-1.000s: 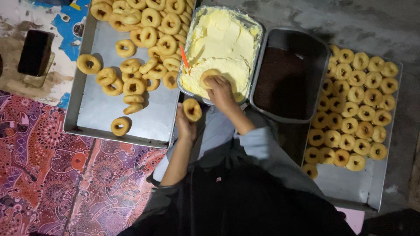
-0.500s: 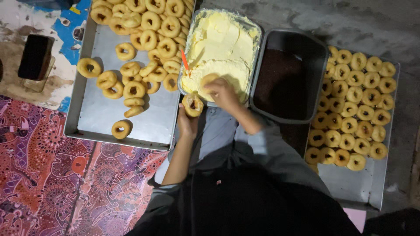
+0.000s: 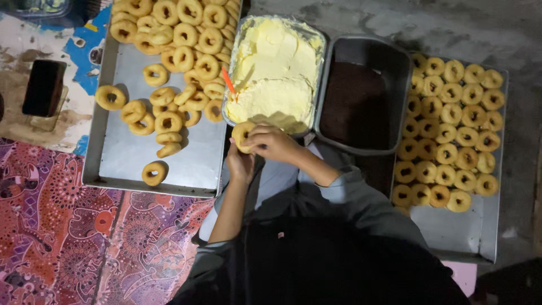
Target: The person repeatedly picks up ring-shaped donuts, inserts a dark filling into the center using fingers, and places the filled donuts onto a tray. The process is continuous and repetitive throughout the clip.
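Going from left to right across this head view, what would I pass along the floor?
Dark phone → left tray of plain doughnuts → tub of pale yellow cream, with both hands holding a doughnut just below it → tub of dark brown filling → right tray of doughnuts in rows.

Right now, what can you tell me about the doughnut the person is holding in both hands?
The doughnut is a small golden-brown ring with a hole in the middle, looking fried and plain on the part that shows. It is held up off the trays, just below the near edge of the tub of pale yellow cream. The left hand grips it from below, and the right hand covers its right side, hiding part of it. Its tilt is hard to judge.
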